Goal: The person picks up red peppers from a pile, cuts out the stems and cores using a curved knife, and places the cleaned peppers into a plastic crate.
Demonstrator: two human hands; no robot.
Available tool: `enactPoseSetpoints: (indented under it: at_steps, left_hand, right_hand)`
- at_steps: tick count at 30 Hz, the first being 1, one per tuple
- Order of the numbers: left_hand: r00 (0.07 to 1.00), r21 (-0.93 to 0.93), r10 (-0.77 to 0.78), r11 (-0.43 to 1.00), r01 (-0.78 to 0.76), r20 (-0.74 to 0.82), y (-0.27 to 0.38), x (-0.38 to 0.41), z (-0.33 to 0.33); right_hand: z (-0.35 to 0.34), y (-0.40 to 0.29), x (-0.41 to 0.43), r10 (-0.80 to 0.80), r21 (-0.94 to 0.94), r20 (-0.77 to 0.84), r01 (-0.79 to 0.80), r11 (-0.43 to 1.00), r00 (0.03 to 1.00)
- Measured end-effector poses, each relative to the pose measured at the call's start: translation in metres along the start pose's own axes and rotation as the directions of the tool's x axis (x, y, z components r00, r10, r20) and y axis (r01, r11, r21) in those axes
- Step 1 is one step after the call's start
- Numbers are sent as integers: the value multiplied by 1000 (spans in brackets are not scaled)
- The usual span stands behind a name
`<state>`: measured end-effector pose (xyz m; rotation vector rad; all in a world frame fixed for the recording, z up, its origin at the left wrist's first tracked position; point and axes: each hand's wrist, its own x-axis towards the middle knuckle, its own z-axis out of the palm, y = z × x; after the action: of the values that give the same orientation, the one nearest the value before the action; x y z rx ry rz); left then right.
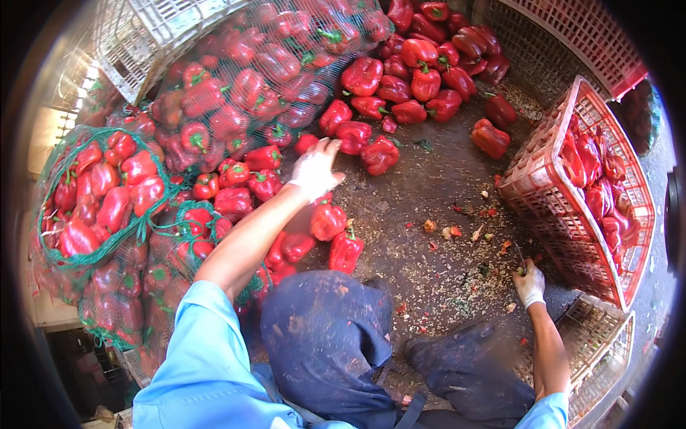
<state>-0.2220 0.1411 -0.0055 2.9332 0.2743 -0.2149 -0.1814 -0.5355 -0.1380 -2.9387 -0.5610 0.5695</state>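
My left hand (317,169), in a pale glove, reaches over loose red bell peppers with its fingers apart and nothing seen in its grasp. Just beyond its fingertips lie a red bell pepper (353,137) and another, partly hidden pepper (306,143). Low on the right, my gloved right hand (529,284) grips a slim tool, seemingly a small knife (519,256), its thin end pointing away from me. Pale seeds and pepper scraps (453,231) litter the dark floor between my hands.
A tilted red plastic crate (541,177) holds cut red peppers at right. A pepper heap (423,80) lies ahead. Green mesh sacks (236,96) and an open-topped sack (107,201) fill the left. Pale crates (155,32) stand behind; another crate (595,332) sits lower right.
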Motion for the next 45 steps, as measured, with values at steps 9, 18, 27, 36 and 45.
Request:
enactPoseSetpoints:
  at_steps: [9,18,27,36,45]
  left_hand:
    - [990,353,94,927,-125,105,89,95,72]
    - [996,-133,-14,991,26,94,77,85,65]
    - [999,-376,-14,927,-3,-41,76,48,79]
    - [982,-160,-182,969,188,53,110,44,74]
    - [988,-129,-118,983,131,104,105,58,115]
  right_hand:
    - [-241,-55,-121,183,252,-108,-151,956,977]
    - [-239,160,-371,406,22,-526,-465,885,747]
    - [-259,6,-294,566,557,-343,-323,765,749]
    - [-279,-52,-314,727,770,-261,-318,554,636]
    - [-322,-116,-277,802,771,-179,-425,474,570]
